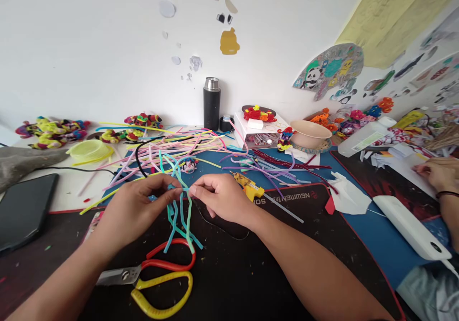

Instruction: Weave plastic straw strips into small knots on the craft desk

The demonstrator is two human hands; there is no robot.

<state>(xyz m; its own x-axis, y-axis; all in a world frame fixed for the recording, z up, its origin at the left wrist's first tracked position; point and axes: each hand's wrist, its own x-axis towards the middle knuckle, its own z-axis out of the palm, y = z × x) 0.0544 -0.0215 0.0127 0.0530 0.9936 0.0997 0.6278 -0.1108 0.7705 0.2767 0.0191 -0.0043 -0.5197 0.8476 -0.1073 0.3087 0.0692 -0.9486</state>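
Blue-green stems [188, 223] hang crossed in a loose bunch at the centre, over the dark mat [236, 273]. The left hand [141, 199] pinches them between thumb and fingers; the right hand [221, 196], just beside it, pinches a strand likewise. Scissors [163, 266] lie at seven o'clock, the glue gun [251, 188] at three, a pastel pile [201, 144] at twelve, the flask [211, 106] beyond at one, the phone [27, 211] at nine. Far out at three rests another person's hand [439, 174].

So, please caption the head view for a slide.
Left hand and right hand pinch blue-green strands near scissors.
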